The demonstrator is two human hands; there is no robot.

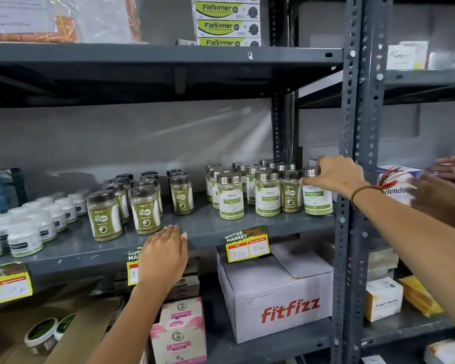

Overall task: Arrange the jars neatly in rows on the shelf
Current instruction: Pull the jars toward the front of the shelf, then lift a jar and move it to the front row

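On the grey metal shelf [247, 224] stand several silver-lidded jars with green-and-white labels [267, 193] at the right, and several dark-lidded jars of green powder [145, 208] in the middle. My right hand [336, 177] grips the silver lid of the rightmost jar [317, 197], which stands upright by the shelf post. My left hand [166, 250] rests flat on the shelf's front edge, fingers together, holding nothing, just in front of the dark-lidded jars.
Small white tubs [32, 232] fill the shelf's left. Price tags [247, 244] hang on the front edge. A perforated steel post [352, 179] stands right of the jars. Another person's hands [447, 179] reach into the neighbouring rack. A "fitfizz" carton [276, 290] sits below.
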